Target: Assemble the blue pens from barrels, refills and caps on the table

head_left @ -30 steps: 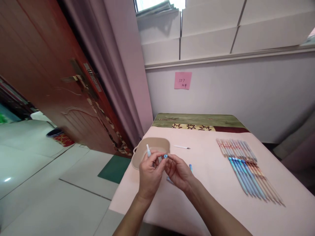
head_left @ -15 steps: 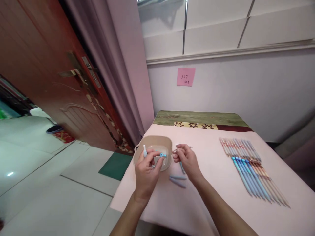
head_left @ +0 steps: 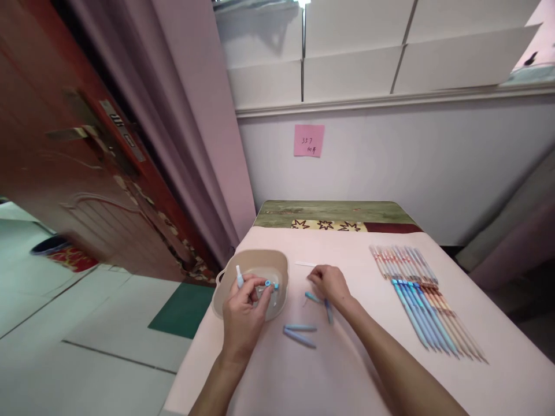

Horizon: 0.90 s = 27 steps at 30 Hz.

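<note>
At the far left of the frame, a reddish-brown door point(head_left: 87, 173) stands with its handle facing me, and a red-patterned waste bin point(head_left: 71, 257) sits on the tiles beside it. A green mat point(head_left: 180, 312) lies on the floor, below a mauve curtain point(head_left: 186, 115).

Left of centre, a beige basin point(head_left: 262, 259) rests on the table's pale pink cover point(head_left: 368, 358), with small bits inside too tiny to make out. In front of it is the person's left hand point(head_left: 243, 318), thumb and forefinger pinched on a small blue ring-shaped piece point(head_left: 267, 283); a pale blue tube with a white tip point(head_left: 240, 277) pokes up from the same hand.

At centre, a pink note point(head_left: 309, 140) marked 357 is on the wall. Beneath, two blue barrels point(head_left: 300, 338) lie near the table's front. Behind them lies a thin white stick point(head_left: 304, 264). The right hand point(head_left: 332, 283) is bunched at its right end; I cannot tell whether the fingers grip it. Two blue pieces point(head_left: 328, 312) lie just below that hand.

Towards the right, pens point(head_left: 425, 318) lie side by side in two rows: pale ones behind, blue and tan in front.
</note>
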{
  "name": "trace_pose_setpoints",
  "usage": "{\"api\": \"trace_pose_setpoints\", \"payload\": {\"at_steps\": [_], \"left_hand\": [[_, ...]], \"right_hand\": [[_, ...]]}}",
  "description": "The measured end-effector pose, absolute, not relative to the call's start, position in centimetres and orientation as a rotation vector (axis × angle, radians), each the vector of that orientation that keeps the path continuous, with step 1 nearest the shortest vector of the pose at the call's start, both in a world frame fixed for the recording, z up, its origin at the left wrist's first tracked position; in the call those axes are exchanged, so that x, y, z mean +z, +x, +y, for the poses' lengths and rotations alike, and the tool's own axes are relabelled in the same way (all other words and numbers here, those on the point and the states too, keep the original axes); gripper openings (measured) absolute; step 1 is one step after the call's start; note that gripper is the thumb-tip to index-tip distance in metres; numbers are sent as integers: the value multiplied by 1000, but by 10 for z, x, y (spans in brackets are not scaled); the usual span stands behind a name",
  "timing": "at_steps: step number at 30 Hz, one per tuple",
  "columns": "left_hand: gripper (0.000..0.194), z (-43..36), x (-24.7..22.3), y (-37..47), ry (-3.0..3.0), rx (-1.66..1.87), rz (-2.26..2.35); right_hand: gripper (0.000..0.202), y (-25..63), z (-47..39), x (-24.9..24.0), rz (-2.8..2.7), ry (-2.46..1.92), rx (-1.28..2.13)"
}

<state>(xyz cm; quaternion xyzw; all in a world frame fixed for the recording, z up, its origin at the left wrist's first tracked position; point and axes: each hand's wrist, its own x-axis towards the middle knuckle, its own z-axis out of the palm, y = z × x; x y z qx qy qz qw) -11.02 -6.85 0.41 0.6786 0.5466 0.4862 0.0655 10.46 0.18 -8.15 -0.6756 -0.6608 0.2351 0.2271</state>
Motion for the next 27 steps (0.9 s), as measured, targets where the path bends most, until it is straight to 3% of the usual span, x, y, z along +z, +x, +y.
{"api": "trace_pose_setpoints", "payload": {"at_steps": [7,15,18,22,27], "left_hand": [[10,-58,1,-99,2034,1388,1626],[8,-61,1,-89,2068,1364,1561],[7,-64,4,-85,2108,1373,1526],[6,-66,3,-78,2171,1400,1491],[7,-66,0,-73,2217,1400,1493]], "right_hand": [[10,124,56,-81,-2002,-1949,546],[12,120,39,-59,-2132,-1740,605],[21,117,10,-35,-1985,-1553,724],[22,102,-32,-1,-1357,-968,1095],[17,85,-55,8,-1393,-887,1004]]}}
